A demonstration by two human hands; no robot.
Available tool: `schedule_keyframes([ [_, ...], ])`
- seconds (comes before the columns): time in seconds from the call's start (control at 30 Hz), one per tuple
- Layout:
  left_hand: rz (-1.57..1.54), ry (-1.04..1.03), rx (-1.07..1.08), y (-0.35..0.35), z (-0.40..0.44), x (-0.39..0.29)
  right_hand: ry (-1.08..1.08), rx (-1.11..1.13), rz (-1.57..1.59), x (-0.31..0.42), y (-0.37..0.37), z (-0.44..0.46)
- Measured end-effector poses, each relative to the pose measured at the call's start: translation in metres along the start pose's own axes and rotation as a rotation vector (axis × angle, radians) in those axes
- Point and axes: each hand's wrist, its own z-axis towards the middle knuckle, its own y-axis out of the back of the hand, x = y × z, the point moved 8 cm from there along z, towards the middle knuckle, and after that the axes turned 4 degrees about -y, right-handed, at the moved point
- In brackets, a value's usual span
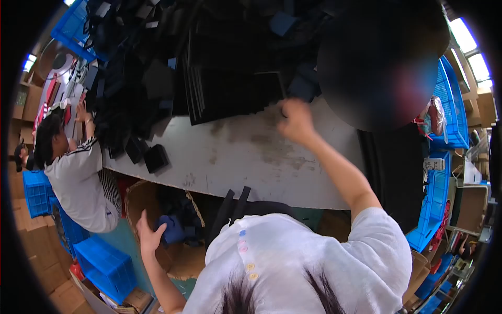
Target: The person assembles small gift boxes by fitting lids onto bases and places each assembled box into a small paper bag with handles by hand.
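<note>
My right hand reaches over the grey worktable, its fingers curled at the near corner of a stack of black sheets. Whatever those fingers hold, if anything, is too dark and blurred to make out. Low on the left, my left hand hangs below the table edge with thumb and fingers apart, holding nothing. It is beside an open cardboard box, in which a blue item and dark pieces show.
Black box-like pieces lie at the table's left, before a dark heap. A co-worker sits at left. Blue crates stand on the floor; a blue basket is at right. A blurred round patch covers the upper right.
</note>
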Motion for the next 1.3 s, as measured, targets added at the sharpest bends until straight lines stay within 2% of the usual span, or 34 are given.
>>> schedule_keyframes([
  [0.03,0.465,0.062,-0.203,0.03,-0.011,-0.002,-0.029,-0.383,-0.201,-0.031,0.03,0.018],
  [0.07,0.457,0.045,-0.222,0.028,-0.008,0.009,0.003,-0.496,-0.294,-0.057,0.044,0.039],
  [0.1,0.308,-0.009,-0.266,0.026,-0.001,0.027,0.035,-0.603,-0.39,-0.075,0.053,0.051],
  [0.13,0.16,-0.063,-0.306,0.026,0.008,0.033,0.031,-0.622,-0.395,-0.093,0.047,0.06],
  [0.17,-0.084,0.048,-0.229,0.015,0.015,0.011,-0.021,-0.523,-0.37,-0.116,0.033,0.074],
  [0.23,-0.118,-0.174,-0.142,-0.011,0.03,-0.034,-0.164,-0.329,-0.405,-0.135,0.022,0.094],
  [0.3,-0.21,-0.12,-0.023,-0.035,0.043,-0.068,-0.209,-0.315,-0.383,-0.131,0.022,0.089],
  [0.33,-0.249,-0.184,-0.028,-0.045,0.048,-0.084,-0.179,-0.316,-0.321,-0.128,0.022,0.081],
  [0.43,-0.248,-0.353,0.059,-0.072,0.055,-0.136,-0.238,-0.031,-0.155,-0.103,0.027,0.042],
  [0.5,-0.249,-0.399,0.156,-0.09,0.053,-0.176,-0.231,-0.099,0.086,-0.102,0.028,0.014],
  [0.53,-0.241,-0.544,0.159,-0.098,0.051,-0.199,-0.247,-0.225,0.101,-0.089,0.043,-0.003],
  [0.6,-0.278,-0.631,0.249,-0.111,0.041,-0.24,-0.255,-0.394,0.138,-0.065,0.071,-0.032],
  [0.63,-0.323,-0.668,0.306,-0.12,0.035,-0.254,-0.394,-0.38,0.22,-0.077,0.064,-0.041],
  [0.7,-0.398,-0.742,0.392,-0.132,0.027,-0.286,-0.768,-0.058,1.104,-0.089,0.016,-0.063],
  [0.73,-0.424,-0.761,0.436,-0.135,0.018,-0.298,-0.77,-0.031,1.102,-0.07,0.014,-0.072],
  [0.8,-0.495,-0.783,0.475,-0.161,0.014,-0.305,-1.293,0.05,1.408,-0.034,-0.013,-0.115],
  [0.83,-0.573,-0.773,0.27,-0.155,0.015,-0.308,-1.239,0.178,1.532,-0.021,-0.04,-0.122],
  [0.9,-0.656,-0.781,-0.104,-0.135,0.021,-0.311,-1.139,0.419,1.777,0.057,-0.039,-0.13],
  [0.93,-0.663,-0.799,-0.262,-0.123,0.026,-0.307,-1.142,0.468,1.762,0.068,-0.046,-0.135],
  [0.97,-0.652,-0.764,-0.279,-0.12,0.036,-0.297,-1.123,0.635,1.763,0.086,-0.055,-0.143],
  [1.0,-0.604,-0.911,-0.349,-0.112,0.035,-0.295,-1.1,0.798,1.76,0.103,-0.061,-0.149],
  [1.03,-0.55,-1.064,-0.415,-0.105,0.031,-0.294,-1.103,0.832,1.746,0.112,-0.059,-0.147],
  [1.1,-0.548,-1.105,-0.46,-0.09,0.027,-0.286,-1.074,0.809,1.419,0.114,-0.051,-0.14],
  [1.13,-0.502,-1.09,-0.456,-0.085,0.026,-0.284,-0.785,0.812,1.204,0.116,-0.053,-0.132],
  [1.17,-0.456,-1.073,-0.447,-0.08,0.024,-0.282,-0.781,0.833,1.194,0.112,-0.064,-0.131],
  [1.23,-0.435,-0.984,-0.392,-0.079,0.025,-0.274,-0.383,0.848,0.679,0.109,-0.072,-0.111],
  [1.27,-0.534,-0.891,-0.342,-0.083,0.033,-0.263,-0.213,0.65,0.302,0.107,-0.064,-0.092],
  [1.3,-0.634,-0.799,-0.291,-0.087,0.04,-0.254,-0.205,0.658,0.299,0.111,-0.066,-0.093],
])
